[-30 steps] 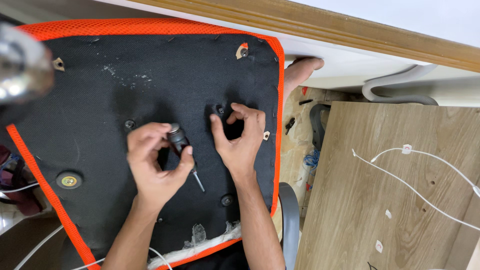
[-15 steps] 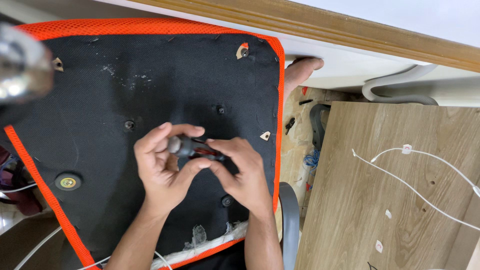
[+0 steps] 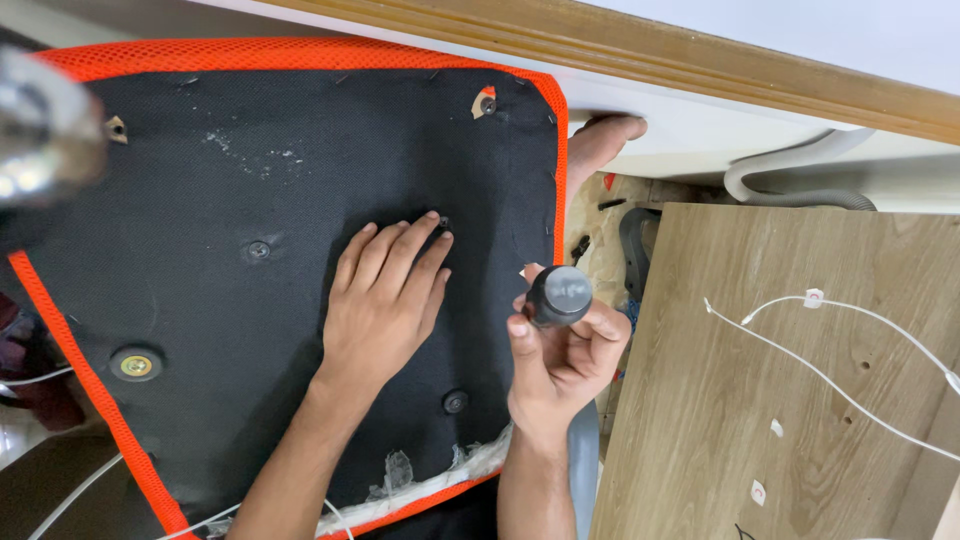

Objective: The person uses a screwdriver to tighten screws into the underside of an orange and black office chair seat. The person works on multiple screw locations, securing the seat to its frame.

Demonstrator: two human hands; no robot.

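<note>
An upturned chair seat (image 3: pixel 230 170) lies before me, its underside covered in black fabric with an orange mesh border. My left hand (image 3: pixel 385 295) rests flat on the fabric, fingertips touching a small screw hole (image 3: pixel 443 221). My right hand (image 3: pixel 565 355) holds a screwdriver (image 3: pixel 558 295) upright by its dark round handle, near the seat's right edge; the shaft is hidden behind the hand. Other bolt points show on the fabric: a bolt (image 3: pixel 258 250), a lower bolt (image 3: pixel 455 402) and a brass-centred washer (image 3: pixel 136 365).
A wooden board (image 3: pixel 800 400) with a white cable (image 3: pixel 830 370) across it lies to the right. A bare foot (image 3: pixel 600 140) pokes out beyond the seat's right edge. A blurred metal part (image 3: pixel 40 140) sits at the left. A grey hose (image 3: pixel 790 185) runs along the wall.
Both hands held the screwdriver together at the seat's middle. Now the right hand has taken it to the right edge and turned it upright, and the left hand lies flat on the fabric.
</note>
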